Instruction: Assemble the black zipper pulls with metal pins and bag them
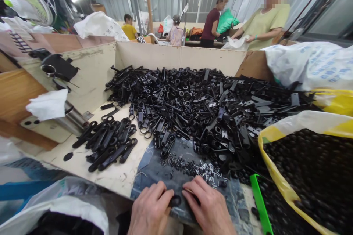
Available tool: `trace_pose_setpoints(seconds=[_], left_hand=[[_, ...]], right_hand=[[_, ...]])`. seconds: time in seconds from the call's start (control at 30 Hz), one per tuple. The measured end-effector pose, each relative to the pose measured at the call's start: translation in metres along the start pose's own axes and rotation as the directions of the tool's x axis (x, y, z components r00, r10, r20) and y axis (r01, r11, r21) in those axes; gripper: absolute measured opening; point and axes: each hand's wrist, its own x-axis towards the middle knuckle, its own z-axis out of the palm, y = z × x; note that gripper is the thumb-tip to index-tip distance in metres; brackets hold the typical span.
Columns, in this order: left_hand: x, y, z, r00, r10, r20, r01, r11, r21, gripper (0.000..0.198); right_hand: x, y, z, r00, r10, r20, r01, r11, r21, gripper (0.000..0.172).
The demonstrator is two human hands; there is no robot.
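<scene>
My left hand (149, 209) and my right hand (208, 205) sit close together at the bottom of the view, over a worn denim cloth (154, 170). Between their fingertips is a small black plastic piece (175, 201), partly hidden by my fingers. Just beyond my hands lies a scatter of tiny black and silver metal bits (190, 167). A large heap of black plastic zipper pulls (204, 114) fills the middle of the cream-coloured bin (132, 170). A smaller group of long black pulls (107, 145) lies apart on the bin floor at left.
A yellow-rimmed bag of round black parts (303, 161) stands at right, with a green plastic strip (260, 205) beside it. White sacks, a white cloth and a metal cylinder border the bin. Several people work beyond its far wall.
</scene>
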Motion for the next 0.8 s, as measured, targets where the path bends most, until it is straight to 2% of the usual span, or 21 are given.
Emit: trace_pose_setpoints(seconds=[0.07,0.13,0.27,0.43,0.5,0.57,0.63,0.67,0.7,0.73,0.8], left_hand=[[-0.002,-0.001,0.0,0.999,0.048,-0.001,-0.048,0.994,0.095,0.043],[-0.001,-0.001,-0.001,0.998,0.057,0.005,-0.058,0.994,0.088,0.043],[0.004,-0.002,-0.002,0.998,0.063,0.025,-0.064,0.997,0.042,0.038],[0.009,0.002,-0.005,0.994,0.053,0.093,-0.064,0.99,0.122,0.033],[0.009,0.004,-0.005,0.994,0.072,0.08,-0.083,0.986,0.146,0.03],[0.01,0.004,-0.004,0.997,0.047,0.055,-0.05,0.997,0.055,0.027],[0.013,0.003,-0.003,0.99,-0.115,0.079,0.129,0.973,-0.194,0.021],[0.015,0.003,-0.004,0.963,-0.236,0.128,0.267,0.894,-0.361,0.02],[0.018,0.002,-0.005,0.913,-0.35,0.21,0.408,0.752,-0.518,0.022],[0.021,0.002,-0.006,0.845,-0.432,0.313,0.525,0.563,-0.638,0.026],[0.027,0.003,-0.009,0.728,-0.484,0.485,0.631,0.199,-0.75,0.037]], right_hand=[[0.0,0.001,-0.005,0.999,0.009,0.05,-0.008,1.0,-0.021,0.031],[0.001,0.003,-0.013,0.994,0.038,0.107,-0.041,0.999,0.025,0.026],[0.006,0.002,-0.024,0.995,0.06,0.078,-0.068,0.993,0.097,0.022],[0.016,-0.006,-0.013,0.993,0.04,0.11,-0.035,0.998,-0.045,0.016],[0.017,-0.006,-0.008,0.99,0.034,0.136,-0.019,0.993,-0.116,0.015],[0.015,-0.005,-0.004,0.992,0.007,0.13,0.012,0.989,-0.145,0.017],[0.011,-0.004,-0.003,0.995,-0.04,0.09,0.049,0.994,-0.098,0.022],[0.009,-0.005,-0.003,0.997,-0.056,0.061,0.059,0.997,-0.04,0.025],[0.009,-0.007,-0.003,0.998,-0.059,0.031,0.058,0.998,0.037,0.026],[0.009,-0.009,-0.004,0.999,-0.05,0.002,0.049,0.992,0.12,0.025],[0.011,-0.014,-0.005,0.999,-0.008,-0.049,0.02,0.964,0.265,0.02]])
